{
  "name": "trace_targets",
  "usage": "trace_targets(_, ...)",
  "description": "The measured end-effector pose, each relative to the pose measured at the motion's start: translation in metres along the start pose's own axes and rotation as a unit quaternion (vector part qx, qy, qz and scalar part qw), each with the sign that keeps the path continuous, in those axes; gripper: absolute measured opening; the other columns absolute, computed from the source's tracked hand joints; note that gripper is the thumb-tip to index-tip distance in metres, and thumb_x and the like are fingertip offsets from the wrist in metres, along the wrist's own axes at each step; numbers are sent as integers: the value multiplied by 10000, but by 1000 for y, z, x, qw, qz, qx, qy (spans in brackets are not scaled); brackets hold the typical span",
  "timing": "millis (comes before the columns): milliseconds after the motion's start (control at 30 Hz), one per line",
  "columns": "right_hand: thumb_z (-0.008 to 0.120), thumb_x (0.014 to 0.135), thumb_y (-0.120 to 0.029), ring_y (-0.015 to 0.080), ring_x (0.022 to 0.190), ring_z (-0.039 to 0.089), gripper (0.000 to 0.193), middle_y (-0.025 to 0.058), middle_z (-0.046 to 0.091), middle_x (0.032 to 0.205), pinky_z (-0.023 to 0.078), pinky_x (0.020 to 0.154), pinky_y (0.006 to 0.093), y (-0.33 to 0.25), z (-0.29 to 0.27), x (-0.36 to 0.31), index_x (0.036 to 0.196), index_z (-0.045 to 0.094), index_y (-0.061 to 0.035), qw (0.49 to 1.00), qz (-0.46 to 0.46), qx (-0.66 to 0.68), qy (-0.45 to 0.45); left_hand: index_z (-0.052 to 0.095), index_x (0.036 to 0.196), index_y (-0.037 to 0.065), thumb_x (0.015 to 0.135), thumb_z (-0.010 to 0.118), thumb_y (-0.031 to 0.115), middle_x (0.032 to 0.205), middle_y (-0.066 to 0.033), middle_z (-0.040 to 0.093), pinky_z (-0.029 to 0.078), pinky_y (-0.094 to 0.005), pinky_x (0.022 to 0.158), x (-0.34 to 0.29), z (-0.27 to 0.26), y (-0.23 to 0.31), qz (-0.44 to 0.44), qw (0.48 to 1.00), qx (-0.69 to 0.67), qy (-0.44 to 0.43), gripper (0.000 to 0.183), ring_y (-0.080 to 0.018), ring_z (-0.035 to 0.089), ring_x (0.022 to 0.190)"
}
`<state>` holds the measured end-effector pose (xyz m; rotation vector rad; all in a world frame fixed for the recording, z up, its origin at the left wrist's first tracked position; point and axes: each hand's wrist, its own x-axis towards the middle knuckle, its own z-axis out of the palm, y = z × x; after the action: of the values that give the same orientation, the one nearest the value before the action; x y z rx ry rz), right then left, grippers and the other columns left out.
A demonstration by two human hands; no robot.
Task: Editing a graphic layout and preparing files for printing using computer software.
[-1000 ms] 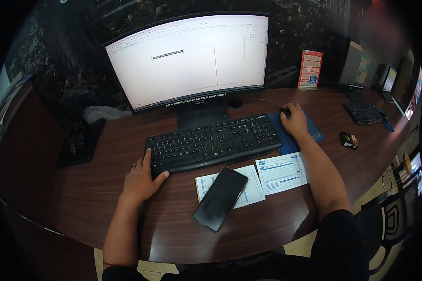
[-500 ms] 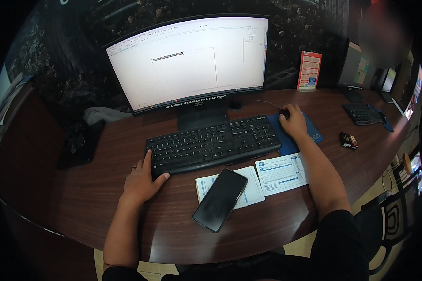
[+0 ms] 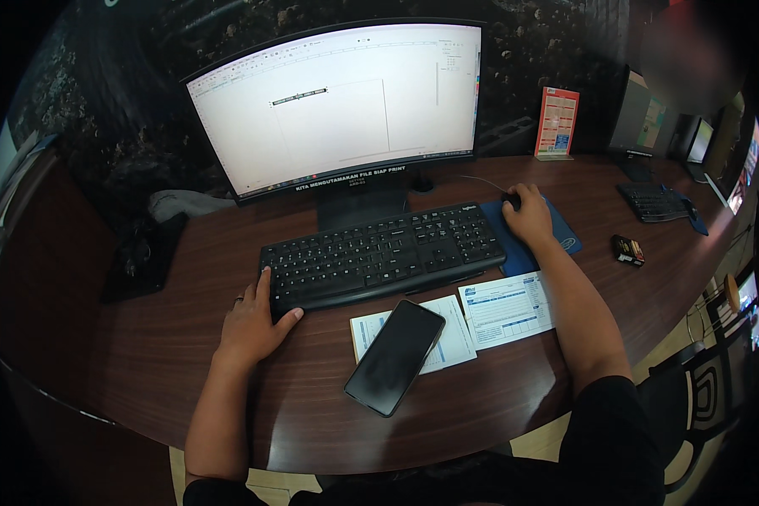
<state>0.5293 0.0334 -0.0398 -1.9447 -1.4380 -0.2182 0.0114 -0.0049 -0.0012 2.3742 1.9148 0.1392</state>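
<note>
The left hand (image 3: 249, 325) lies flat, fingers spread, at the keyboard's (image 3: 379, 257) left end; the right hand (image 3: 530, 218) cups the mouse (image 3: 509, 201). A red-orange upright sign (image 3: 557, 122) stands at the desk's (image 3: 143, 337) far edge — two white forms (image 3: 508, 305) lie near its front edge, beside a black phone (image 3: 394, 357).

I see a dark wood-grain counter (image 3: 143, 354) with a soft sheen, a matt black plastic keyboard (image 3: 379, 257), a glossy glass-faced phone (image 3: 395, 357), white paper slips (image 3: 506, 308) and a blue cloth mouse pad (image 3: 561, 236).
</note>
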Motion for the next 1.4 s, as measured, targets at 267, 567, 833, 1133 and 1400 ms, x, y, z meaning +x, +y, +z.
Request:
trace_targets(267,702,828,-210,391,1097,640,366,162,633,1213,515,954,474,1,3,-3,1169,649,-87,1000,-10,18,8,244,1591,31,902,629,638,1491,-291,460,420,-531,1109,-2,0,2,-4,1000,-7,-14,996,-464,459,1383)
trace_targets(567,704,849,-269,380,1127,636,408,156,636,1240,510,955,480,1,-2,2,1212,632,-98,1000,11,-15,-2,611,1333,-5,989,605,204,1443,-193,554,352,-496,1164,18,1,139,396,910,-39,116,403,-394,463,1392)
trace_targets(833,708,868,-323,350,1157,632,421,133,627,1268,488,979,477,-6,-2,-1,1223,635,-110,999,32,-5,-20,623,1315,2,1019,565,250,1377,-175,612,364,-482,1151,71,29,225,472,877,-50,74,390,-334,511,1356)
trace_targets(1133,692,847,-245,355,1131,641,379,143,646,1226,505,958,477,3,-3,1,1195,656,-101,1000,16,0,2,631,1303,18,981,618,288,1340,-159,627,369,-469,1139,73,27,268,493,864,-3,102,421,-310,532,1321)
trace_targets(1400,695,840,-213,376,1093,650,347,152,652,1189,517,938,483,1,-1,0,1162,665,-88,1000,15,11,13,618,1344,26,1023,540,333,1445,-127,577,324,-497,1193,72,33,281,505,861,27,53,451,-293,460,1411)
